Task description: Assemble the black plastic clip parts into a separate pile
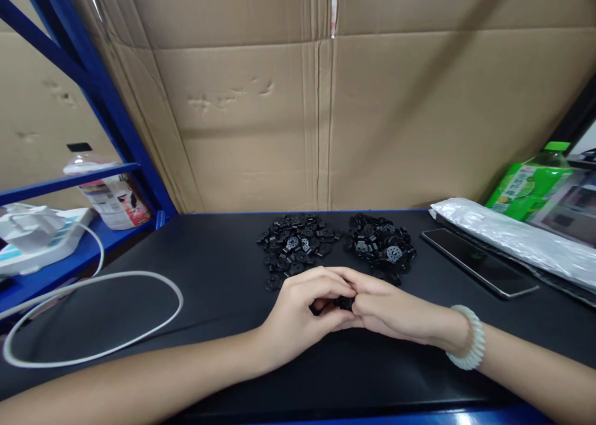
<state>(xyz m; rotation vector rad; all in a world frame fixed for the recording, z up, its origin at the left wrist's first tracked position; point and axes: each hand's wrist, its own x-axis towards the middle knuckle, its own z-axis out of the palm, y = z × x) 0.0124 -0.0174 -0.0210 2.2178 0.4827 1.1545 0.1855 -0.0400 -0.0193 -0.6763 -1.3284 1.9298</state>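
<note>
My left hand (298,313) and my right hand (391,310) meet at the middle of the black table (209,270), fingers curled together around a small black plastic part (345,302). Both hands pinch it; most of the part is hidden by the fingers. A white spiral band sits on my right wrist (468,338). Just beyond the hands lie two heaps of small black round plastic parts: a left heap (295,245) and a right heap (379,242).
A white cable (93,316) loops on the table's left. A phone (479,260) and a clear plastic bag (512,236) lie right, with a green package (528,189) behind. A bottle (109,192) and white charger (32,236) sit on the blue shelf. Cardboard walls the back.
</note>
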